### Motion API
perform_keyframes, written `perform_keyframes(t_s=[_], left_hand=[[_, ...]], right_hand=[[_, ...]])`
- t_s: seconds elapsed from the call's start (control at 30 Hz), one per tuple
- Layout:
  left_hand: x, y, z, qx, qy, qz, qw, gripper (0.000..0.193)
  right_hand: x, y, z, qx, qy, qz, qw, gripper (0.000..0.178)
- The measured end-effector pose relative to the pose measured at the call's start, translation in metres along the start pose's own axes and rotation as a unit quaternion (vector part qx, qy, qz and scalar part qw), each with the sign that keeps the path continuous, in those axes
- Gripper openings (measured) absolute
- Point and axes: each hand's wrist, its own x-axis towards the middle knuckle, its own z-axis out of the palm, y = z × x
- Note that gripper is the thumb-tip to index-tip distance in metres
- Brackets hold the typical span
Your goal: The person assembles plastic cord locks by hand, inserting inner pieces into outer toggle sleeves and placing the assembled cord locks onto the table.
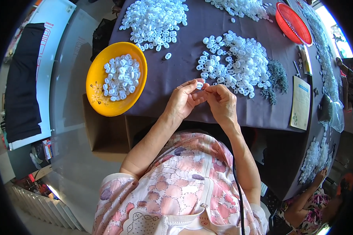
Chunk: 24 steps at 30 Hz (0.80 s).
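The dark cloth-covered table (166,76) spreads beyond the person's lap. On it, 1 loose heap of small white ovals (243,58) lies just past the hands, probably so that pieces stay within easy reach; another heap (155,19) sits farther off. The yellow bowl (93,74) stands at the table's left edge, apparently to keep its own white pieces together and apart from the heaps.

The left hand (184,98) is raised near the table's front edge, its thumb and forefinger nearly closed, pinching 1 white oval piece (199,85). The right hand (223,103) is just beside it, fingertips drawn close together; I cannot tell whether they meet or grip anything. The held piece lies at the left fingertips, just left of the right ones, its 2 dark marks facing up, perhaps to keep them in sight.
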Motion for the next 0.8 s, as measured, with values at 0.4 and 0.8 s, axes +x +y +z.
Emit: perform_keyframes(t_s=[0.4,0.8], left_hand=[[-0.0018,-0.0031,0.0041,0.015,0.003,0.018,1.000,0.020],[-0.0011,-0.0046,0.0029,0.014,0.003,0.020,1.000,0.019]], right_hand=[[0.0036,0.0022,0.0038,-0.048,-0.002,0.001,0.999,0.009],[0.0070,-0.0044,0.0009,-0.128,-0.013,-0.024,0.991,0.006]])
